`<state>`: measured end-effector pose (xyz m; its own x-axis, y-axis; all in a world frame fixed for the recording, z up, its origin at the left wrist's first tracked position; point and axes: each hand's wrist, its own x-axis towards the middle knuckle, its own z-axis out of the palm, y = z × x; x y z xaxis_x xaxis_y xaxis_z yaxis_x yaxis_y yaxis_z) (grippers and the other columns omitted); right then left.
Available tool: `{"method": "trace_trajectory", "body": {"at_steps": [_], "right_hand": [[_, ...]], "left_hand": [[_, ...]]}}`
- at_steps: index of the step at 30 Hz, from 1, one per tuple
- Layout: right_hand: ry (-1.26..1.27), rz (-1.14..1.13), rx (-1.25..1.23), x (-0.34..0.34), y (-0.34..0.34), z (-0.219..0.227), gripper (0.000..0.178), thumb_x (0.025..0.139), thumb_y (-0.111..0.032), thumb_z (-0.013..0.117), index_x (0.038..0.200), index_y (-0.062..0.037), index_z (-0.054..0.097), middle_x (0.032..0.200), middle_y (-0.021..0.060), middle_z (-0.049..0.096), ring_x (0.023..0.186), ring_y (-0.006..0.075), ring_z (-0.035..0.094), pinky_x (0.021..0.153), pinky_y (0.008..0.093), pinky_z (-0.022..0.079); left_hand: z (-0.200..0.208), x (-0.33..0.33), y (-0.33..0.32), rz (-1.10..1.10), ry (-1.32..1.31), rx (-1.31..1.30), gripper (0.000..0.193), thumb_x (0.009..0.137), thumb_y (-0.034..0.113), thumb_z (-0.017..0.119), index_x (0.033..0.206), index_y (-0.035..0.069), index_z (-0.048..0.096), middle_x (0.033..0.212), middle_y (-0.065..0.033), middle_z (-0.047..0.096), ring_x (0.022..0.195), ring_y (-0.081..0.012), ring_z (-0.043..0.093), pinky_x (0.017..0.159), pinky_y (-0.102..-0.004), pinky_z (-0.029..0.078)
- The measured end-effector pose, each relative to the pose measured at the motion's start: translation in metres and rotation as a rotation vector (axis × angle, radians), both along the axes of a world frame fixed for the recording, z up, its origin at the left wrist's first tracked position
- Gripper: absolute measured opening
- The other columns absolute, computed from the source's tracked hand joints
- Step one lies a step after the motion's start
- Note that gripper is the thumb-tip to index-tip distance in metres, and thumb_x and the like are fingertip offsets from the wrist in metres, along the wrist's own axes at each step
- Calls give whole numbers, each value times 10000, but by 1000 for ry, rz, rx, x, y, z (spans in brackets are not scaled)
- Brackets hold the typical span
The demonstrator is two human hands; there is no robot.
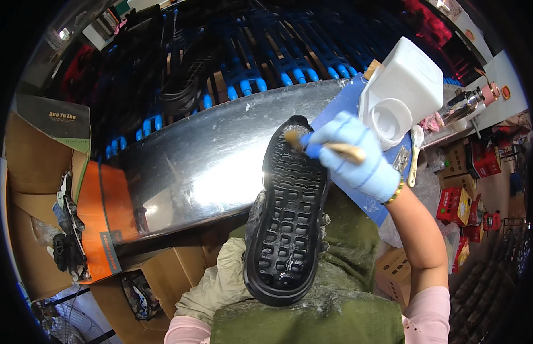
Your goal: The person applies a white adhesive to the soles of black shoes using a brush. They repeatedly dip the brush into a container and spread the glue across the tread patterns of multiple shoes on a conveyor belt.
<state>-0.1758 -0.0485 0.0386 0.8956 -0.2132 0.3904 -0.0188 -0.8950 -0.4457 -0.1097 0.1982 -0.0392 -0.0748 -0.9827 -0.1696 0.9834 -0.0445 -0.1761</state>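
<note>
A black shoe sole lies lengthwise in front of me, its recessed block pattern facing up and glossy with wet patches. My left hand, in a stained grey glove, grips the sole from beneath; fingertips show at both edges while the palm is hidden. In a light blue striped glove, my right hand is closed around a small brush with a wooden handle and blue collar. The brown bristles touch the sole near its far end, where a whitish wet film shows.
A shiny metal ledge runs ahead, with blue-pegged racks behind. At right, a white plastic jug and cut-open white container rest on a blue board. An open cardboard box stands left; red boxes sit right.
</note>
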Motion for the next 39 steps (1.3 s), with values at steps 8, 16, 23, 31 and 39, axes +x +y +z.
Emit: {"method": "trace_trajectory", "body": {"at_steps": [8,16,23,31,39], "right_hand": [[-74,-204,259,-16,-9,3,48,901,-100,704,938,-78,724,954,61,732,900,224,663,832,355,536],[170,473,487,-95,55,57,51,905,-119,697,886,-98,739,875,31,720,791,227,662,751,347,549],[-203,-282,920,-83,32,53,148,950,-164,730,939,-17,729,849,59,721,745,110,678,673,248,554],[-362,-155,451,-107,76,15,87,843,-33,699,922,-51,731,862,99,702,750,254,673,703,336,545],[-265,-309,1142,-113,98,15,56,927,-70,696,953,-23,712,880,51,744,753,79,667,672,250,531]], "left_hand": [[21,20,-31,-111,-154,-59,488,1060,258,566,1421,-57,472,1249,-289,610,1019,-318,721,788,-343,657],[-55,38,-66,-70,-17,-638,402,1046,184,564,1392,-21,553,1168,-221,691,965,-278,737,834,-368,638],[21,39,-60,-235,-720,-203,747,1013,550,415,1536,21,348,1488,-228,428,1319,-322,496,1070,-488,480],[-34,54,-64,11,-527,-308,594,1084,462,393,1517,56,383,1460,-175,477,1287,-263,544,1064,-433,505],[-25,45,-64,154,-619,-486,573,1111,469,391,1536,85,381,1488,-143,480,1339,-283,517,1136,-454,457]]}}
